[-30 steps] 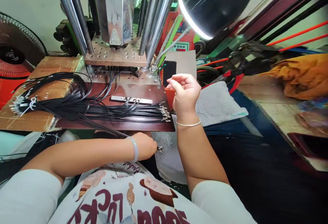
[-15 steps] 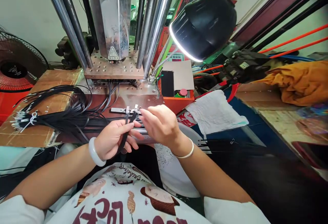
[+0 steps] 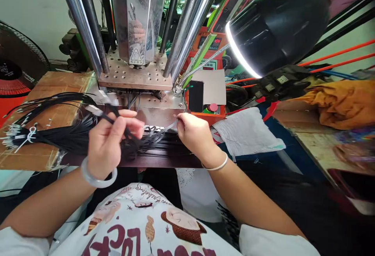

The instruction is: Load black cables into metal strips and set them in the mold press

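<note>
My left hand (image 3: 107, 144) is closed, thumb against fingers, on black flat cables (image 3: 107, 118) whose silver-white connector ends (image 3: 95, 110) stick out at its upper left; one end is smeared by motion. Over the front of the press bed, my right hand (image 3: 197, 136) pinches the end of a thin, shiny grey-black cable (image 3: 164, 129). That cable runs left into the tangle below my left hand. Left of my hands lies a big bundle of black cables (image 3: 58, 140), bound with a white tie (image 3: 31, 134).
Ahead stands a press with a drilled metal plate (image 3: 134, 76) between upright rods. A black lamp (image 3: 278, 29) hangs at the upper right. Further things are a cardboard box (image 3: 52, 88), a phone (image 3: 195, 96), a red button (image 3: 213, 107), a white cloth (image 3: 249, 131) and a fan (image 3: 17, 64).
My left hand has moved left and up with the cables, whose connector ends have left the bed. My right hand has moved slightly right and now pinches a cable end. The view has shifted.
</note>
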`<state>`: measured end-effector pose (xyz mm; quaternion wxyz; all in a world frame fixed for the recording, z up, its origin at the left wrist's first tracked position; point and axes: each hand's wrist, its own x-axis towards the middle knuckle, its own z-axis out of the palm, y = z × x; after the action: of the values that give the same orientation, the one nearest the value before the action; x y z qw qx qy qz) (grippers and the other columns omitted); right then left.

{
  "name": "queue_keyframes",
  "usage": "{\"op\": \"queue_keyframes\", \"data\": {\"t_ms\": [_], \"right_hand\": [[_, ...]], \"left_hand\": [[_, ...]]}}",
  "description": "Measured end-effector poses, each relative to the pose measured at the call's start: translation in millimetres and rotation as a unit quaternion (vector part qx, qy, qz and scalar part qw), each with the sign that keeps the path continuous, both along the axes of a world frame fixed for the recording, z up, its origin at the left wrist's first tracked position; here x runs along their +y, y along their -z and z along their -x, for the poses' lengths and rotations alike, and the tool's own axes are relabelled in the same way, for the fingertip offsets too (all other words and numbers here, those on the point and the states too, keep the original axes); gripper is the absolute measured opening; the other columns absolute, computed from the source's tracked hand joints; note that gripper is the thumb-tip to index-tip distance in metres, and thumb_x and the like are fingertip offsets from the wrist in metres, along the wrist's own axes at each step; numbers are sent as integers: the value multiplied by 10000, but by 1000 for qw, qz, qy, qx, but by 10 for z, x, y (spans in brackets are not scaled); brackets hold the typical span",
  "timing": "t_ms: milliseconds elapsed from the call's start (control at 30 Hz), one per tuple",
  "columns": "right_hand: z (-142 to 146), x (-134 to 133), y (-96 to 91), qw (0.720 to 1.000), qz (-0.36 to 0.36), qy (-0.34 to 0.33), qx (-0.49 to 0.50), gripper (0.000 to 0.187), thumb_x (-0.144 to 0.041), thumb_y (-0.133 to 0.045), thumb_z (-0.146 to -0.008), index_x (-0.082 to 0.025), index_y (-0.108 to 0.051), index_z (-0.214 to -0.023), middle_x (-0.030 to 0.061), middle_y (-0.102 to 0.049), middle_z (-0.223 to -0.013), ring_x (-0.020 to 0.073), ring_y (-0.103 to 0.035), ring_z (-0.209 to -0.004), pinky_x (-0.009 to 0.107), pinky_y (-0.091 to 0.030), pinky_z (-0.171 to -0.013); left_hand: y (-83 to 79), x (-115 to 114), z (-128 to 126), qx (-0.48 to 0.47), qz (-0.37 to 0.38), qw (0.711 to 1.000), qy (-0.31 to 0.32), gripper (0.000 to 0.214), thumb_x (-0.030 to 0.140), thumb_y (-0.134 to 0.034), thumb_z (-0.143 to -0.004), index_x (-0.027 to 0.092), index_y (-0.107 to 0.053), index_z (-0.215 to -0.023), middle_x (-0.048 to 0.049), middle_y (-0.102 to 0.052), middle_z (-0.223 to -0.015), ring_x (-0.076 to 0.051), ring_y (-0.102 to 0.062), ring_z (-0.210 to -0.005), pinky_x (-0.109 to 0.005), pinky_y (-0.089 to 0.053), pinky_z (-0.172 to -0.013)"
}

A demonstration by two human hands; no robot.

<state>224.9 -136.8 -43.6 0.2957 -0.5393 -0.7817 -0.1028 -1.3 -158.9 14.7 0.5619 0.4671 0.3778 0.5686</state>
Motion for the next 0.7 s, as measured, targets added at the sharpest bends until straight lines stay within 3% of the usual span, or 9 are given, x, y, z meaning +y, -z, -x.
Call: {"op": "queue_keyframes", "data": {"t_ms": [67, 167, 333, 500, 600, 700], "right_hand": [[-103, 73, 183, 991, 68, -62, 98, 189, -124, -486, -853, -180, -665, -831, 56, -701, -792, 168, -646, -728, 275, -504, -676], [-174, 114, 366, 971, 121, -112, 173, 188, -135, -515, -854, -193, -687, -807, 49, -709, -807, 165, -666, -764, 280, -536, -711], [-157, 76, 384, 980, 92, -122, 130, 199, -133, -507, -877, -183, -695, -835, 73, -704, -828, 174, -651, -780, 296, -540, -722], [-128, 50, 434, 988, 49, -131, 71, 227, -101, -449, -895, -170, -660, -850, 88, -673, -817, 181, -603, -755, 305, -532, -704], [-133, 37, 352, 986, 58, -132, 80, 188, -106, -464, -893, -175, -636, -867, 84, -644, -839, 183, -590, -784, 305, -523, -707], [-83, -8, 17, 989, 36, -137, 50, 179, -115, -464, -889, -169, -616, -965, 92, -609, -878, 198, -560, -827, 326, -492, -724]], "left_hand": [[-17, 1, 66, -39, 53, 997, 33, 227, 384, -589, -903, 177, -604, -994, 15, -616, -584, -56, -459, -384, -142, -402, -390], [63, 22, 80, -70, 180, 976, 95, 134, 302, -586, -890, 178, -538, -904, 43, -561, -508, -26, -329, -320, -106, -287, -337], [239, 40, -41, -62, 269, 950, 144, 251, 290, -726, -765, 147, -524, -804, 23, -614, -616, -69, -524, -423, -164, -468, -398], [258, 49, -105, -50, 301, 943, 135, 324, 306, -795, -680, 139, -548, -808, 21, -630, -613, -93, -579, -454, -206, -541, -435], [265, 57, -94, -32, 298, 944, 137, 313, 316, -794, -678, 130, -574, -800, 1, -649, -619, -104, -602, -465, -186, -528, -422], [268, 53, -107, -2, 268, 951, 154, 277, 334, -763, -710, 114, -597, -739, -14, -646, -603, -96, -594, -441, -144, -472, -376]]}}
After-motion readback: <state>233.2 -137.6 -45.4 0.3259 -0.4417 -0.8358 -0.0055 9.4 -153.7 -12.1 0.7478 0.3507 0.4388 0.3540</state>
